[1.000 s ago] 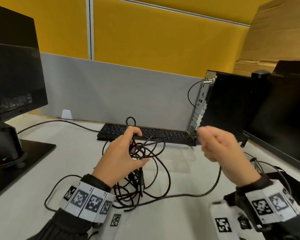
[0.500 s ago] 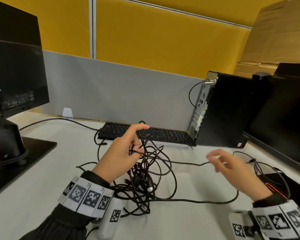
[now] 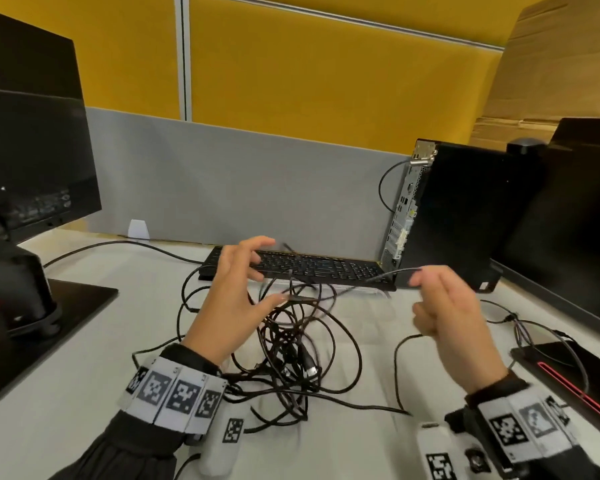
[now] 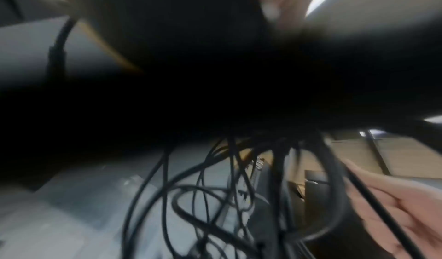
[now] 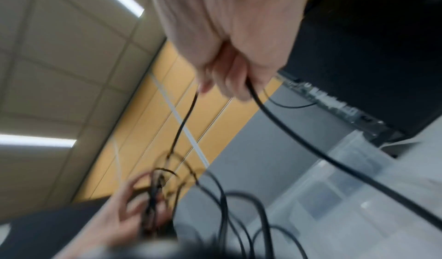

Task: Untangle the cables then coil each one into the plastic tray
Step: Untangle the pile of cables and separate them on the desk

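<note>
A tangle of black cables (image 3: 291, 358) lies on the white desk in front of me, part of it lifted. My left hand (image 3: 246, 282) holds its top strands between thumb and curled fingers, index finger stretched above; the right wrist view shows this left hand (image 5: 129, 206) around a bunch of strands. To the right, my right hand (image 3: 437, 306) pinches one black strand (image 5: 260, 108) that runs back to the tangle. A clear plastic tray (image 5: 339, 168) sits on the desk in front of the keyboard, faint in the head view. The left wrist view is mostly dark, with blurred cables (image 4: 215, 197).
A black keyboard (image 3: 309, 268) lies behind the tangle, with a computer tower (image 3: 465, 216) at the back right. A monitor (image 3: 32, 150) and its base (image 3: 77, 306) stand on the left. Another monitor (image 3: 575, 220), its base (image 3: 568, 375) and more cables (image 3: 534, 334) are on the right.
My right hand was open half a second ago; now it pinches a strand and has lifted it up and to the right. My left hand has risen slightly with the tangle.
</note>
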{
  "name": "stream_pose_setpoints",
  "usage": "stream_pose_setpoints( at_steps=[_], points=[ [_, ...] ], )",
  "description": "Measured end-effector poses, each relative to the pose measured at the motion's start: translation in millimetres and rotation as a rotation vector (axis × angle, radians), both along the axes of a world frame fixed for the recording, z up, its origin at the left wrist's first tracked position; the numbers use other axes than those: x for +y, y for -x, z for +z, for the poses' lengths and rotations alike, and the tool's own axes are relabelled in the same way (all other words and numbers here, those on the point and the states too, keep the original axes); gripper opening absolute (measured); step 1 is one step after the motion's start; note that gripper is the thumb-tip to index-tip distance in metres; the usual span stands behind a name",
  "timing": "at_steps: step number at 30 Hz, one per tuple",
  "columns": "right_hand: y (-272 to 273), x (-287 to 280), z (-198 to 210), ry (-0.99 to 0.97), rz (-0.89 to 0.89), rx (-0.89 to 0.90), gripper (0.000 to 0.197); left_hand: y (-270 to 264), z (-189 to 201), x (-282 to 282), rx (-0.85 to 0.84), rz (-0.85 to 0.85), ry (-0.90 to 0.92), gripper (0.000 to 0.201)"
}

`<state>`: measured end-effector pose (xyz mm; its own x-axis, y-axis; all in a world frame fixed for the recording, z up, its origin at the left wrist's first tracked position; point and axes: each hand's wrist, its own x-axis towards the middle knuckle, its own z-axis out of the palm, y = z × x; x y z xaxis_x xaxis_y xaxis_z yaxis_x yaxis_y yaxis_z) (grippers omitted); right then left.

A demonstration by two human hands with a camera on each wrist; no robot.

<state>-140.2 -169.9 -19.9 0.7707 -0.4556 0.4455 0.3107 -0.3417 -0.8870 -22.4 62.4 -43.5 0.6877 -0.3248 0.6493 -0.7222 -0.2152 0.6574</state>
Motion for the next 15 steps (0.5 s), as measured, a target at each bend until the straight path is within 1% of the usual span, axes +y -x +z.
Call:
stream_pose_setpoints(
  at_steps=[1,4,6,7,8,9,10,11,12,13,14,15],
  points=[
    [2,-8,1,-0.087,-0.054,-0.050,0.022,-4,-1,4,0.034,-0.013,-0.005,0.064],
    [5,-23,1,-0.231,-0.199,-0.144,0.026,-5,0,6,0.127,-0.068,-0.022,0.040],
    [5,-32,0,-0.344,-0.279,-0.194,0.027,0,0,3,0.136,-0.107,-0.143,0.028],
    [6,-37,1,-0.413,-0.314,-0.214,0.025,2,0,2,0.163,-0.149,-0.226,0.030],
    [7,-43,3,-0.473,-0.347,-0.230,0.020,2,-3,3,0.208,-0.193,-0.313,0.038],
    [8,-51,6,-0.510,-0.392,-0.235,0.018,0,-5,4,0.252,-0.222,-0.401,0.046],
    [10,-60,8,-0.504,-0.440,-0.232,0.020,-2,-7,6,0.283,-0.227,-0.488,0.050],
    [13,-70,8,-0.423,-0.495,-0.213,0.023,-3,-8,7,0.299,-0.215,-0.554,0.048],
    [17,-79,7,-0.259,-0.543,-0.169,0.025,-4,-9,7,0.305,-0.185,-0.595,0.042],
    [19,-89,5,-0.047,-0.573,-0.083,0.025,-4,-10,7,0.298,-0.141,-0.623,0.039],
    [23,-96,3,0.164,-0.567,0.045,0.022,-4,-9,5,0.284,-0.095,-0.641,0.042],
    [26,-102,0,0.348,-0.522,0.204,0.020,-4,-9,4,0.270,-0.049,-0.657,0.048]
  ],
)
